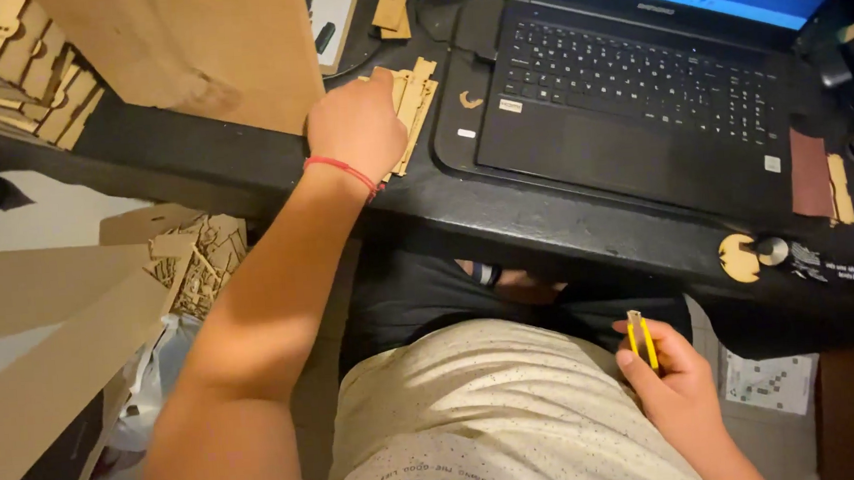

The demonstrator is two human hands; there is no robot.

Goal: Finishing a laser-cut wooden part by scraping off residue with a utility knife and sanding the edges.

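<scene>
— Nearest to the lens, what is it?

— Pale speckled T-shirt (497, 414), low in view, on the near side of the black laptop (625, 89). Beside it the right hand (673, 378) is curled round a small yellow-and-black utility knife (641, 341), held upright below the desk edge, well short of the laptop.

— And the left hand?

— The left hand (356, 126), a red string bracelet (342, 171) at its wrist, rests palm-down on a stack of flat laser-cut wooden pieces (413, 97) just left of the laptop, on the black desk (565, 232). Fingers are bent over the stack; whether they pinch a piece, I cannot tell.

— Anything else near the laptop?

— A small curved wooden offcut (471, 100) lies touching its left edge. A round wooden disc (739, 257) sits at its near right corner, and a brown strip of sandpaper (810, 174) lies to its right.
</scene>
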